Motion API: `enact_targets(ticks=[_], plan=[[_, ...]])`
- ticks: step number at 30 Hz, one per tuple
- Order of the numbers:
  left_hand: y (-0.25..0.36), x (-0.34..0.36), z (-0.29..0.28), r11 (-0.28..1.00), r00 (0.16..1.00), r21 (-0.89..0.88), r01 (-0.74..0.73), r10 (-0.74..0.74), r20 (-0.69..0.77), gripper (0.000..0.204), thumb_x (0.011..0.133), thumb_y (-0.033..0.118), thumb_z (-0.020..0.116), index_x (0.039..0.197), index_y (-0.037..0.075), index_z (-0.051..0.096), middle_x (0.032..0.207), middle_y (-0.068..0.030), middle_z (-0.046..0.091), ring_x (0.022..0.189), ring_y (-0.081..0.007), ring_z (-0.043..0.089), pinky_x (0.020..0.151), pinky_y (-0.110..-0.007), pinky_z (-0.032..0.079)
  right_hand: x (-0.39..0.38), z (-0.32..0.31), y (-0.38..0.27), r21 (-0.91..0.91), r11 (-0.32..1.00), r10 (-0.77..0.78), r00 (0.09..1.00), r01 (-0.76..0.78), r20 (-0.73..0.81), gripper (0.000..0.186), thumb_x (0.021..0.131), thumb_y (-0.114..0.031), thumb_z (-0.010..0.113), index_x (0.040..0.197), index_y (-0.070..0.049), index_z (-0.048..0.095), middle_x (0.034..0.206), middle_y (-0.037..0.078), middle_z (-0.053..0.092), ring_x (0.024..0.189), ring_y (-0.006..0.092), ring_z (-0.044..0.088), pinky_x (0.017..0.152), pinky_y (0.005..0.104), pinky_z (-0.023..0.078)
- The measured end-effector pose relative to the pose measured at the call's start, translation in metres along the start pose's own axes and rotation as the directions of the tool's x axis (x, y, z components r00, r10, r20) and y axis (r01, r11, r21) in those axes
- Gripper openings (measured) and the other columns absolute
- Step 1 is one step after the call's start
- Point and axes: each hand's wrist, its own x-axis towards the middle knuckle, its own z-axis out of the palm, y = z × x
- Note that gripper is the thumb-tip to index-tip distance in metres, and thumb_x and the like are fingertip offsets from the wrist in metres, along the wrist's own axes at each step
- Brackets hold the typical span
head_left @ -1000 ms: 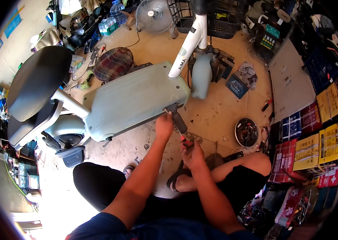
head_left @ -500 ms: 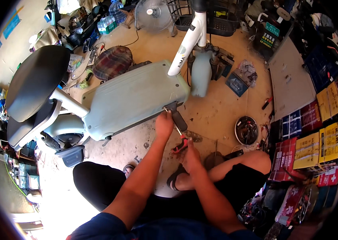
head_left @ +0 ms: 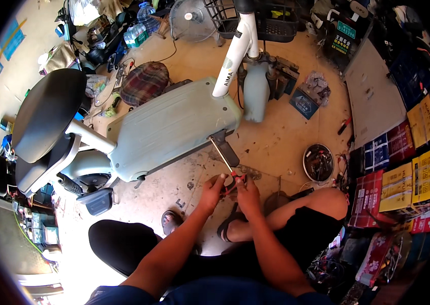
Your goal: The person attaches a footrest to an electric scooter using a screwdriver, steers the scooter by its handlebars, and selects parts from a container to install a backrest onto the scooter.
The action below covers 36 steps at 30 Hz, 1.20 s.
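There it was, the screwdriver (head_left: pixel 221 154), red and black at the handle (head_left: pixel 234 174), silver along the shaft, and then the deck (head_left: pixel 172 127), in pale grey-green! The stem (head_left: pixel 234 56) shone white, the seat (head_left: pixel 50 109) and basket (head_left: pixel 278 33) were black, and what a dark reddish plaid the cushion (head_left: pixel 145 84) wore! Then came the boxes (head_left: pixel 397 192): bright yellow, deep red and blue.

A bare left hand (head_left: pixel 212 193) and right hand (head_left: pixel 248 194) partly hide the slim metal-shafted tool (head_left: pixel 222 153)'s red-and-black grip. The top edge crops a black mesh basket (head_left: pixel 279 33); the round steel bowl (head_left: pixel 304 163)'s contents blur together.
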Motion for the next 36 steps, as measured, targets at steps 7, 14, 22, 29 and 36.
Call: enact_targets(ticks=[7, 14, 22, 29, 36], plan=[[-0.001, -0.024, 0.012, 0.959, 0.953, 0.149, -0.24, 0.262, -0.151, 0.035, 0.103, 0.034, 0.065, 0.115, 0.002, 0.071, 0.087, -0.0031, 0.067, 0.075, -0.0092, 0.059, 0.065, -0.026, 0.048, 0.004, -0.004, -0.01, -0.572, 0.685, -0.51, 0.858, 0.451, 0.066, 0.034, 0.096, -0.012, 0.059, 0.126, 0.003, 0.059, 0.126, 0.026, 0.064, 0.117, 0.0446, 0.062, 0.096, 0.0487, 0.052], [-0.03, -0.005, 0.017, 0.867, 0.854, 0.236, -0.44, 0.485, -0.19, 0.027, 0.105, 0.025, 0.059, 0.099, 0.0, 0.067, 0.08, -0.0067, 0.067, 0.071, -0.0123, 0.058, 0.066, -0.03, 0.048, 0.03, -0.007, -0.031, -0.761, 0.362, -0.4, 0.827, 0.539, 0.395, 0.03, 0.075, 0.0, 0.073, 0.103, -0.003, 0.063, 0.103, 0.018, 0.064, 0.1, 0.0373, 0.066, 0.085, 0.045, 0.056], [-0.008, 0.011, 0.008, 0.41, 0.552, 0.541, -0.735, 0.825, 0.125, 0.006, 0.089, 0.01, 0.066, 0.087, 0.005, 0.066, 0.078, -0.0138, 0.062, 0.072, -0.0352, 0.062, 0.067, -0.041, 0.053, 0.047, -0.013, -0.022, -0.608, 0.424, -0.522, 0.729, 0.672, 0.442, 0.032, 0.071, -0.013, 0.077, 0.098, -0.005, 0.062, 0.09, 0.016, 0.065, 0.09, 0.0387, 0.067, 0.074, 0.0477, 0.054], [0.034, 0.02, 0.033, 0.218, 0.343, 0.383, -0.898, 0.891, 0.297, 0.007, 0.077, 0.005, 0.069, 0.076, 0.006, 0.062, 0.073, -0.011, 0.06, 0.065, -0.0351, 0.058, 0.061, -0.042, 0.05, 0.055, -0.008, 0.004, -0.13, 0.694, -0.665, 0.699, 0.708, 0.263, 0.028, 0.077, -0.02, 0.07, 0.097, -0.006, 0.057, 0.086, 0.021, 0.062, 0.08, 0.0383, 0.065, 0.069, 0.0414, 0.053], [0.063, 0.019, 0.054, 0.261, 0.369, 0.307, -0.915, 0.848, 0.38, 0.013, 0.075, 0.002, 0.071, 0.072, 0.005, 0.059, 0.07, -0.0109, 0.059, 0.06, -0.0331, 0.057, 0.058, -0.041, 0.05, 0.052, -0.002, 0.031, 0.04, 0.834, -0.548, 0.816, 0.551, 0.186, 0.028, 0.087, -0.023, 0.063, 0.109, -0.004, 0.061, 0.091, 0.015, 0.063, 0.085, 0.0296, 0.065, 0.076, 0.0346, 0.052]])
